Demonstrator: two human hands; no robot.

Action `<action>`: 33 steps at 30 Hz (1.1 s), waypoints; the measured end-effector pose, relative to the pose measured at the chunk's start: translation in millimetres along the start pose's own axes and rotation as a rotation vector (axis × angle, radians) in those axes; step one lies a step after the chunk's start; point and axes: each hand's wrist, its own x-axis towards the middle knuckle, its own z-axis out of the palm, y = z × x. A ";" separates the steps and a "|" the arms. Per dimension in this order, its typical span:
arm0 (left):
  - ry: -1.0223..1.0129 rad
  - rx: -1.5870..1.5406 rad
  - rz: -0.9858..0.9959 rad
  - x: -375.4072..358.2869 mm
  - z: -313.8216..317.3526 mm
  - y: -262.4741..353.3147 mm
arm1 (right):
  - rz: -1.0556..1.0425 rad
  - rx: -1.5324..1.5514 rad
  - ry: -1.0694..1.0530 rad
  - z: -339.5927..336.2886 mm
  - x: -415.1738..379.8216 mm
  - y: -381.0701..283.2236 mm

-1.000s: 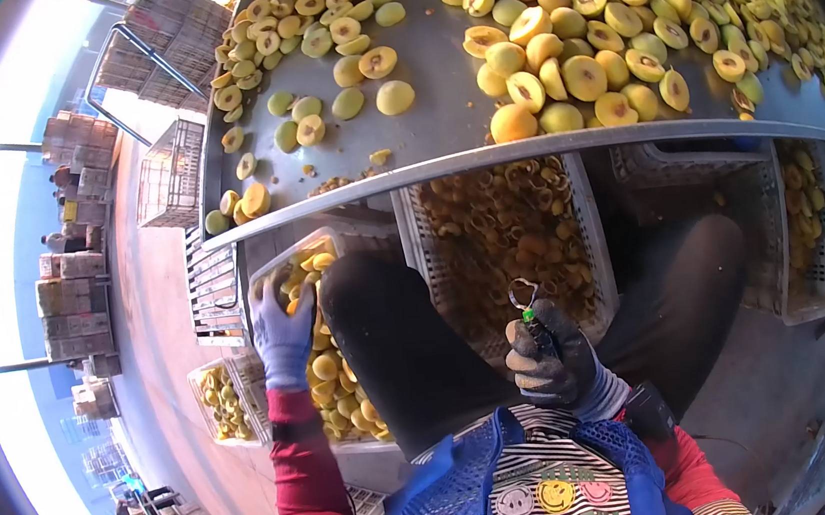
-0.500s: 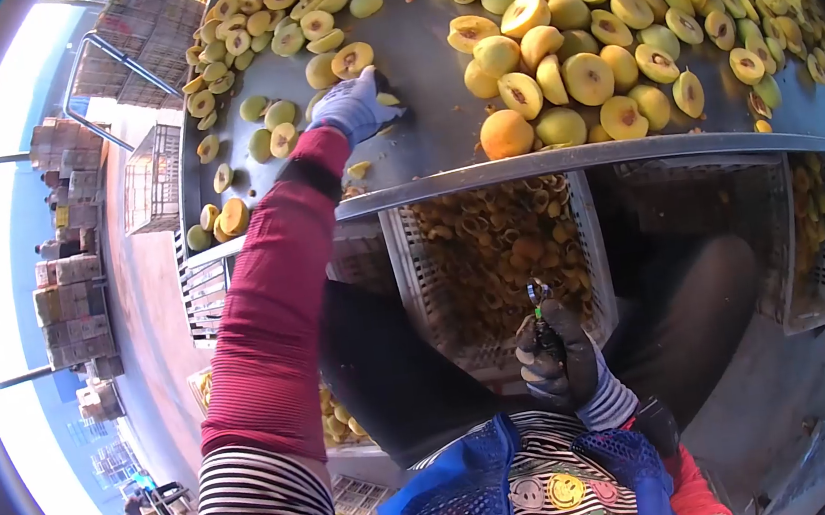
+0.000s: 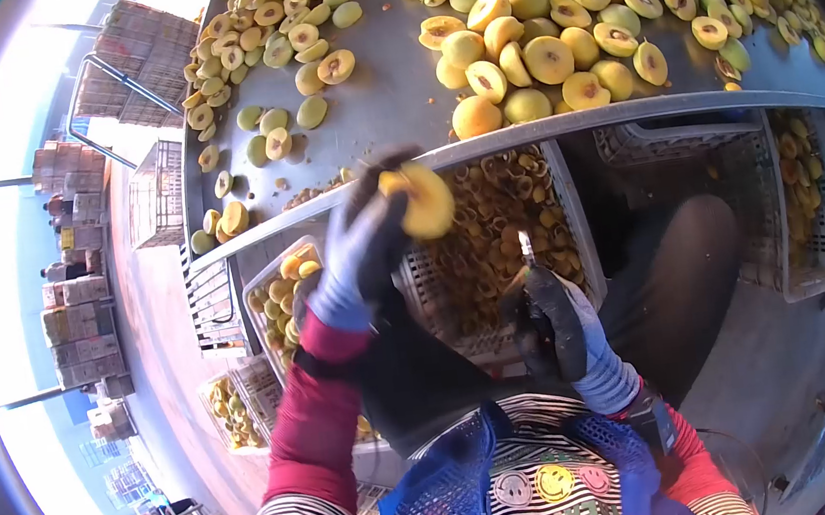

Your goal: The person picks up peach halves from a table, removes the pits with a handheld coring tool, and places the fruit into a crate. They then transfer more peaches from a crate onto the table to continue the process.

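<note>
My left hand (image 3: 365, 237), in a grey-and-black glove, grips a yellow halved fruit (image 3: 424, 201) just over the near edge of the metal table (image 3: 370, 91). The fruit is a little blurred. Lower and to the right, my right hand (image 3: 550, 318), also gloved, is wrapped round a small tool whose shiny metal tip (image 3: 526, 246) points up. Beneath both hands, between the knees, stands a crate (image 3: 574, 210) of scooped fruit pieces. Many halved fruits (image 3: 548, 60) lie on the table, cut faces showing on several.
A crate of fruit halves (image 3: 281, 296) stands below the table at the left, another (image 3: 238, 412) lower down. More crates (image 3: 785, 218) are under the table at the right. Stacked crates (image 3: 77, 318) and people line the far left.
My left hand has come back from the table toward my body with a fruit half in it. My right hand has risen slightly, and the view has shifted.
</note>
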 end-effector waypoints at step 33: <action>0.090 0.128 0.130 -101.0 10.3 -50.3 | 0.426 0.959 -0.652 -12.9 -14.8 26.5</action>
